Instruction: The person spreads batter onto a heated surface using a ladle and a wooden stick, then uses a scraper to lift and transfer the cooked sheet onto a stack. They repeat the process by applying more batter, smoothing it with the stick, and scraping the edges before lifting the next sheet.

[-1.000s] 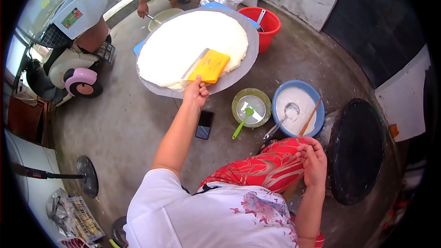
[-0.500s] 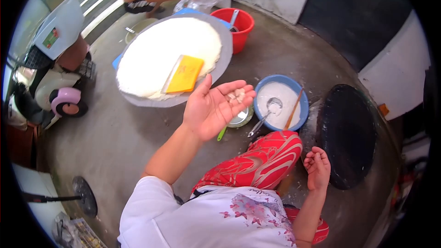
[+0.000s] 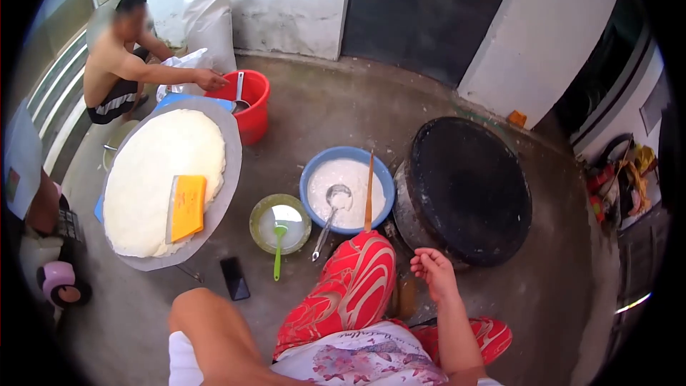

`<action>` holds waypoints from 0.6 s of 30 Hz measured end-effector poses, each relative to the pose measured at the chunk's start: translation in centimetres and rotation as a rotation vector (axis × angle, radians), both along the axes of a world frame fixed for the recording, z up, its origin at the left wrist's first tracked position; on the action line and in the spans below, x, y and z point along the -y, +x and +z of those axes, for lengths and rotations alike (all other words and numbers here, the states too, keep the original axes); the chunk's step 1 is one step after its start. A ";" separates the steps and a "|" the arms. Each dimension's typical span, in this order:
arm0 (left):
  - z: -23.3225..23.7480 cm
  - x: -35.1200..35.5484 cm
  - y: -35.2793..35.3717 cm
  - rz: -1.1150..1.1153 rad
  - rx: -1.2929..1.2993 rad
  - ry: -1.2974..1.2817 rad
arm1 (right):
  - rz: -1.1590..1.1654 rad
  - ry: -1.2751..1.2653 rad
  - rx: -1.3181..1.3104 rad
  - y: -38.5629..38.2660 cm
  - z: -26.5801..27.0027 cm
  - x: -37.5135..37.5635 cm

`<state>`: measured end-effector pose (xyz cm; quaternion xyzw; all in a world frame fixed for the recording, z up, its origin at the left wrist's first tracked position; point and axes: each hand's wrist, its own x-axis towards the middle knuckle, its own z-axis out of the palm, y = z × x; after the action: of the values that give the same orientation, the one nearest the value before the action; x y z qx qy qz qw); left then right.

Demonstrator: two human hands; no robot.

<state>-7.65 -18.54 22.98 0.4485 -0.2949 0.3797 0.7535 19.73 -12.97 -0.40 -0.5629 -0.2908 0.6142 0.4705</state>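
Note:
My right hand (image 3: 433, 271) is raised beside my right knee, close to the near edge of a round black griddle (image 3: 471, 189). Its fingers are curled together, and whatever they may hold is too small to make out. My left arm bends at the lower left, and the hand at its end is out of view. Ahead of my knees, a blue basin (image 3: 389, 204) contains white batter, with a metal ladle (image 3: 325, 232) and a wooden stick (image 3: 370, 193) resting in it. Beside it, a green bowl (image 3: 256, 223) holds liquid and a green spoon (image 3: 277, 261).
At left, a stack of pale flatbreads (image 3: 153, 171) lies on a round grey board (image 3: 230, 150), topped by a yellow scraper (image 3: 189, 207). A phone (image 3: 234, 279) lies on the floor. Another person (image 3: 114, 64) squats behind, reaching toward a red bucket (image 3: 254, 118) near a white sack (image 3: 209, 25).
My left hand, which was palm up with small pale pieces on it, has left the view. The view has swung right. The other person's hand now reaches toward the red bucket.

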 end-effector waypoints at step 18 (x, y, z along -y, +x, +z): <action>-25.2 -3.8 -8.2 0.586 -0.883 -1.428 | -0.017 -0.549 0.286 -6.9 -16.4 -8.4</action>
<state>-15.81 -14.70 -2.17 0.0347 0.4561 0.4429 0.7711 12.85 -4.57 -16.75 -0.7519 -0.1725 0.5806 0.2602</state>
